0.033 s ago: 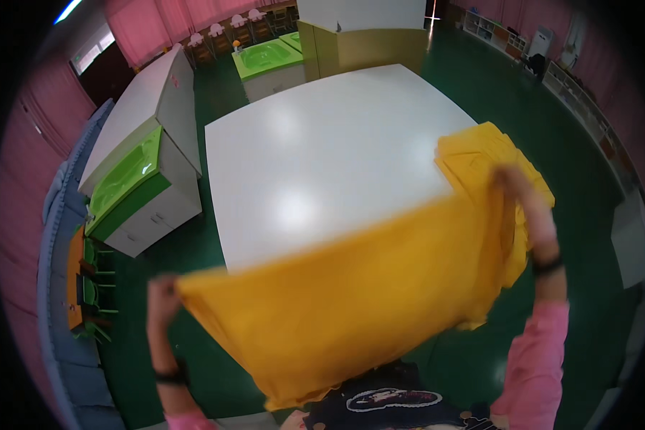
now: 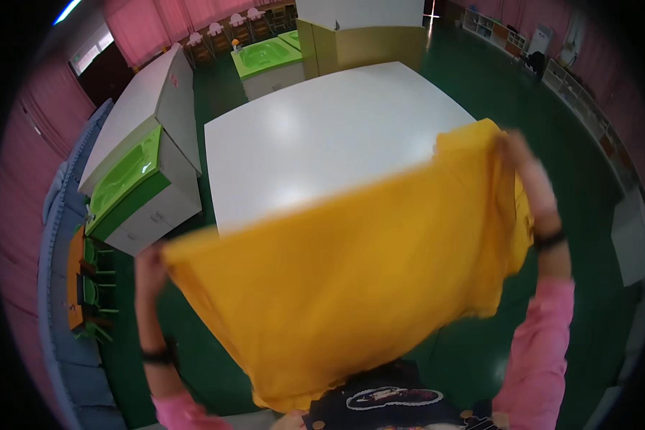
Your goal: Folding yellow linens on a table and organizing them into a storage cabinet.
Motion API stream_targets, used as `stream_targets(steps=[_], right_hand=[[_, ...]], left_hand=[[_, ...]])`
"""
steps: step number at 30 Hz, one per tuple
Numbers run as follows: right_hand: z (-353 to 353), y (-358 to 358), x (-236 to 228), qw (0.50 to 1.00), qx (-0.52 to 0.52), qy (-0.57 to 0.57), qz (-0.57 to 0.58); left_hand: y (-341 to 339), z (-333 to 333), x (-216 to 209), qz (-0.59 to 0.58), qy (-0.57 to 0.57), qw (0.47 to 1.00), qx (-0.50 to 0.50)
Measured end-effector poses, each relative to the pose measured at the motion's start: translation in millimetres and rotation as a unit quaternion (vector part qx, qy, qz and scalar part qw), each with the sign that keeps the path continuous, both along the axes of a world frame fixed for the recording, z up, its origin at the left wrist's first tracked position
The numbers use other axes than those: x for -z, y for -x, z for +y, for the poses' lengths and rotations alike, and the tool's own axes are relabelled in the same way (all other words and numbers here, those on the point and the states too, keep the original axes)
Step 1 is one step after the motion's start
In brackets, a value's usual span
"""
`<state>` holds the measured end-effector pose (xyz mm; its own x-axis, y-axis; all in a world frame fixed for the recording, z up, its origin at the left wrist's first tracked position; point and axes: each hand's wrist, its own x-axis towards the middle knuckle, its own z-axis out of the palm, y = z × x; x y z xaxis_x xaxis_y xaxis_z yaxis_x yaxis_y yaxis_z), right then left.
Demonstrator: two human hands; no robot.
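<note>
A yellow cloth (image 2: 337,279) hangs stretched between my two hands, blurred by motion, its top edge slanting up to the right. At its upper left corner my left hand (image 2: 150,266) is closed on it. My right hand (image 2: 517,152) grips it at the upper right, fingers partly hidden in the folds. Its lower edge droops close to my dark apron (image 2: 394,398). Behind the right end, a heap of yellow fabric (image 2: 460,140) lies on the right corner of the white table (image 2: 322,129); most of this heap is hidden by the cloth.
Left of the table stands a white cabinet with a green sink (image 2: 125,172). Another green sink unit (image 2: 269,56) is beyond the far edge, beside a tan and white partition (image 2: 373,46). Low shelves (image 2: 573,89) line the right wall. Green chairs (image 2: 91,292) are at the lower left.
Both hands have risen, lifting the cloth higher over the near side of the table. The left hand has also shifted slightly left. More of the heap is now covered.
</note>
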<state>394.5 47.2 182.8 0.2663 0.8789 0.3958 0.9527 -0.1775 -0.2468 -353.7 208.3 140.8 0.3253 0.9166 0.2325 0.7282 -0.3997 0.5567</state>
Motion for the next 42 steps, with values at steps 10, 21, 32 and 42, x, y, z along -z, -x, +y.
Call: stream_targets(steps=[10, 21, 32, 42], right_hand=[[5, -77, -169, 0.838, 0.244, -0.466, -0.142], [-153, 18, 227, 0.971, 0.238, -0.029, -0.016], [-54, 121, 233, 0.992, 0.096, 0.017, 0.081], [97, 203, 252, 0.946, 0.251, 0.171, 0.112]], left_hand=[[-95, 67, -210, -0.058, -0.396, 0.915, -0.047], [-39, -59, 144, 0.175, -0.069, 0.982, 0.027], [-97, -49, 192, 0.056, 0.035, 0.998, 0.007], [-125, -58, 216, 0.029, 0.032, 0.998, 0.041]])
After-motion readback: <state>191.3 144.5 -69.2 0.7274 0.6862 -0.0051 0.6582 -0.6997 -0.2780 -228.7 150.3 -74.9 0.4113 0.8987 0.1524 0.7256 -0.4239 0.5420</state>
